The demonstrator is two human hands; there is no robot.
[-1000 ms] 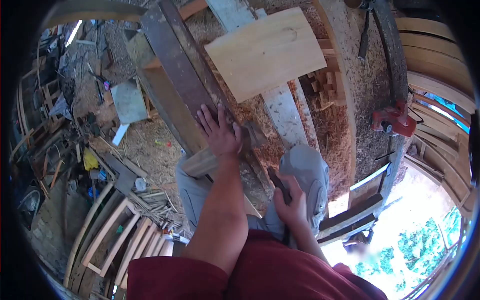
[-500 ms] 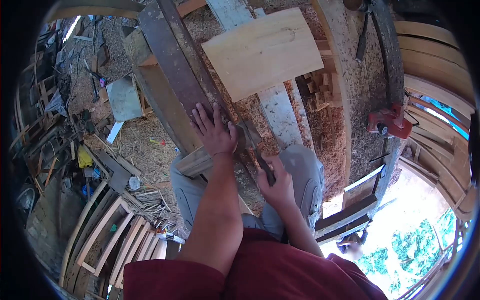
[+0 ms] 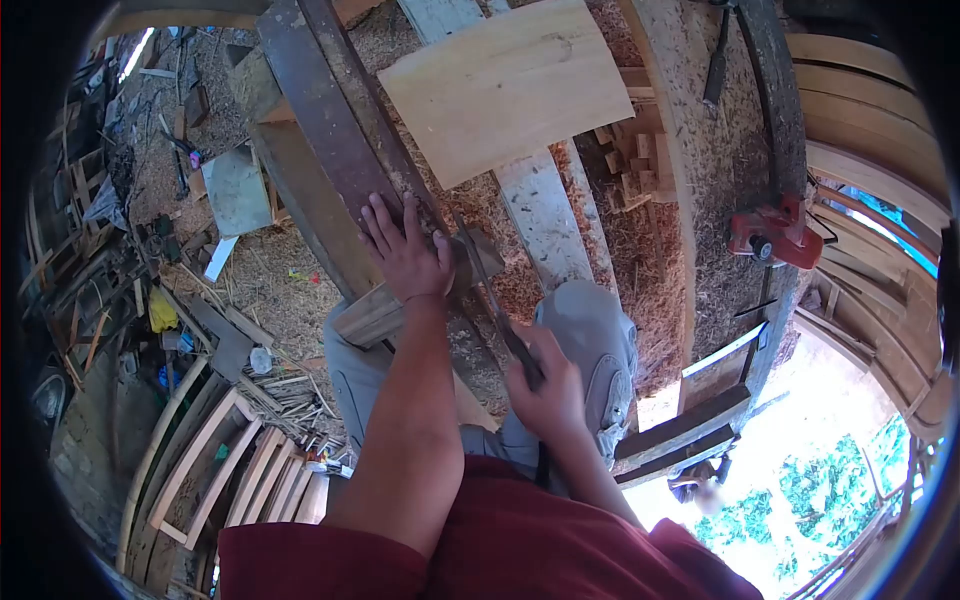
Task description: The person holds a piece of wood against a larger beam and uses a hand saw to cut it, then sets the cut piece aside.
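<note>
My left hand (image 3: 408, 250) lies flat with fingers spread on a long dark brown board (image 3: 325, 120), pressing near its close end. My right hand (image 3: 548, 385) is closed round the dark handle of a narrow handsaw (image 3: 487, 285); its teeth are too small to make out. The saw's blade runs along the right side of the board, over the end of a short wooden crosspiece (image 3: 375, 318) beneath it. My knees are on either side of this work.
A pale wooden panel (image 3: 510, 90) rests across whitish planks (image 3: 545, 215) ahead. On the right, a red power tool (image 3: 778, 235) sits on a sawdust-covered bench (image 3: 735, 160). Wooden frames (image 3: 215, 470) and scrap lie at the left, with shavings over the ground.
My right hand has drawn the saw back a little toward my body. My left hand stays on the board. The whole view has shifted slightly.
</note>
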